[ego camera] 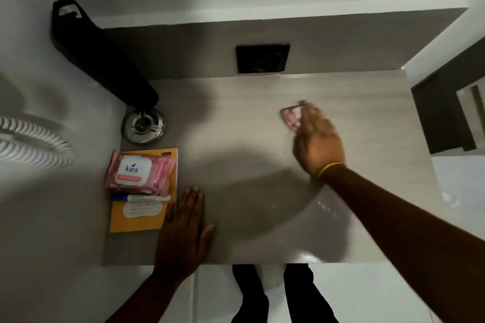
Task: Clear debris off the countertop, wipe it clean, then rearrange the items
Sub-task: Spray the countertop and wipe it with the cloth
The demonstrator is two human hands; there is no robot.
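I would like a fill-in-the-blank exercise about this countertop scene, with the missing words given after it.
1. The right hand presses a ____ wipe onto the countertop.
2. The pack of wipes lies on an ____ notebook.
3. The left hand rests ____ on the countertop, beside the notebook.
4. The pen lies across the notebook, just below the ____.

Missing words: pink; orange; flat; pack of wipes

Desk (249, 155): smooth grey laminate look, faint streaked grain, semi-gloss with bright sheen patches near front edge. Round holder (143, 126): polished metal, mirror-bright. Wipes pack (140, 172): pink plastic film, crinkled and shiny, with hard white plastic flap. Folder (141, 220): matt orange paper or card. Pen (140, 197): smooth plastic. Wiping cloth (291, 117): pink, soft-looking, blurred. Black case (99, 55): matt. Wall plate (263, 58): black, glossy.
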